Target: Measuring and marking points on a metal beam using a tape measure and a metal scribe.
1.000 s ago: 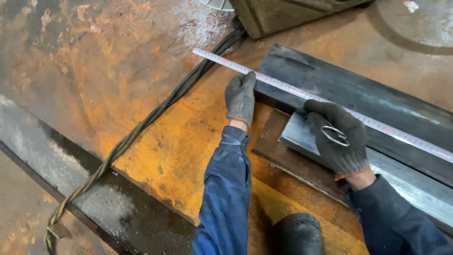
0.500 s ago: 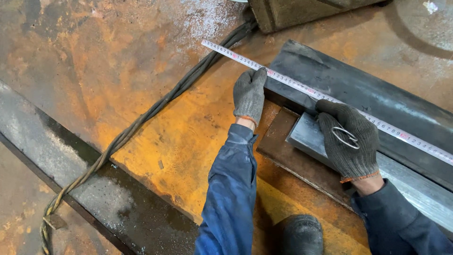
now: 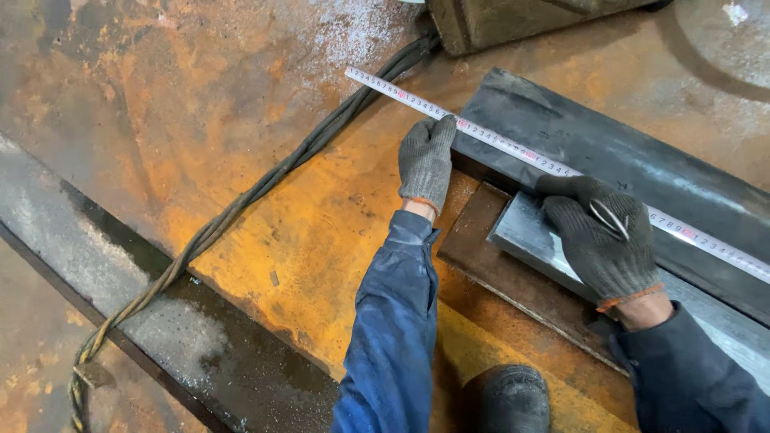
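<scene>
Left hand: the gloved left hand lies flat, palm down, fingers together, pressing the tape against the near end of the dark beam; it is closed on nothing.
Right hand: the gloved right hand rests on the grey bar, its fingertips reaching the tape where it crosses the beam; whether the fingers pinch the tape I cannot tell.
Tape: a white measuring tape with printed marks, laid straight along the beam's upper face; its free end sticks out past the beam's left end over the rusty plate, and the rest runs right along the beam to the frame edge.
Beam: a long dark steel section, slanting down to the right.
Grey bar: brighter steel, just beside the beam on the near side, parallel to it.
Brown strip: a rusty flat strip lies against the grey bar, on the side away from the beam.
Cable: a twisted dark cable runs across the plate, well left of the beam.
Boot: a dark boot toe shows below the beam, between the two blue sleeves.
</scene>
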